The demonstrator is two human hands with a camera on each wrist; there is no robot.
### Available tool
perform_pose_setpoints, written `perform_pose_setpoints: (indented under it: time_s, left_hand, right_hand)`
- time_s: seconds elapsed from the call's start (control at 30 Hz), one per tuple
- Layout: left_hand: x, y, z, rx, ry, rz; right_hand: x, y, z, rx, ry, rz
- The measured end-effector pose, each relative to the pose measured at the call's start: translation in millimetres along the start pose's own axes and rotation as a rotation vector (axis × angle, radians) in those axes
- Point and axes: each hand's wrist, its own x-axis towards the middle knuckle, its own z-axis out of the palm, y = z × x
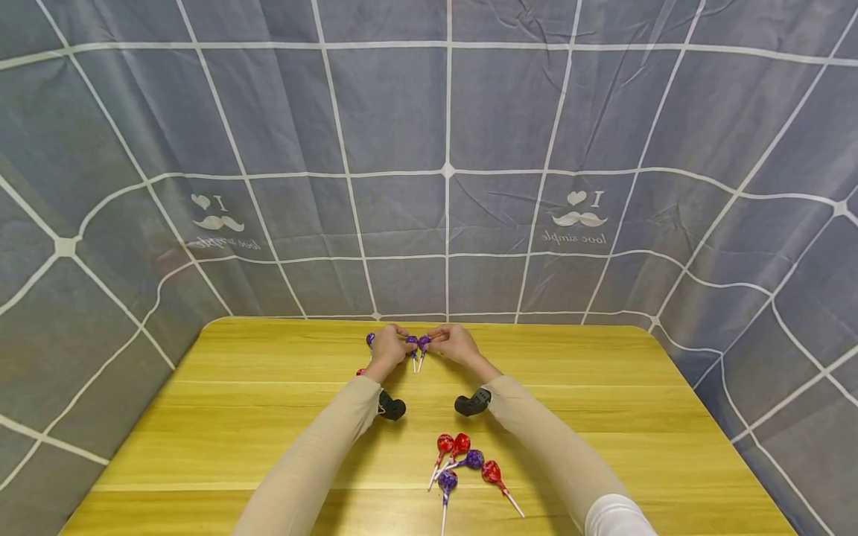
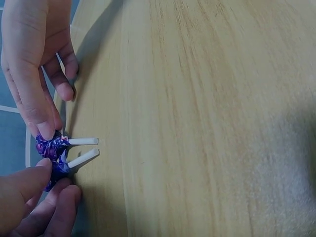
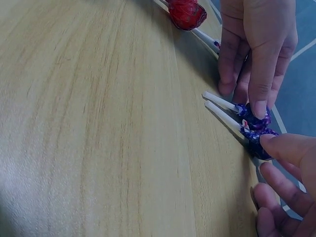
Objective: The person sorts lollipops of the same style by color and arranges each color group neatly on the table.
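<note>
Near the table's far edge, two purple-wrapped lollipops lie side by side, their white sticks pointing back toward me. My left hand [image 1: 390, 346] pinches the left lollipop [image 1: 412, 341] between thumb and finger. With its thumb and forefinger, my right hand [image 1: 454, 344] pinches the right lollipop [image 1: 424, 342]. In the right wrist view the two wrapped heads touch, and the other fingers of the right hand [image 3: 291, 182] are loosely bent. Just left of the left hand are another purple lollipop [image 1: 370, 339] and a red lollipop [image 3: 187, 14], both partly hidden in the head view.
Closer to me on the wooden table [image 1: 268, 432] lies a loose group: several red lollipops [image 1: 491, 471] and purple lollipops [image 1: 447, 480], some with crossed sticks. A grey curtain [image 1: 402, 223] with white lines hangs behind the far edge and along both sides.
</note>
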Motion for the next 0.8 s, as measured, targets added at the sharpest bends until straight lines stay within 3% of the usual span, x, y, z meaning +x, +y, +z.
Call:
perform_pose_setpoints:
  time_s: [0.23, 0.53, 0.8]
  left_hand:
    - [0.1, 1.4, -2.1, -0.002, -0.020, -0.030]
    - [-7.2, 8.2, -14.2, 0.072, 0.040, 0.059]
    - [-21.8, 9.9, -28.1, 0.024, 0.059, 0.115]
  right_hand:
    - [-2.6, -1.2, -1.5, 0.018, 0.001, -0.002]
    - [-3.7, 0.4, -7.0, 0.043, 0.036, -0.020]
    - [-9.4, -8.0, -19.6, -0.009, 0.079, -0.080]
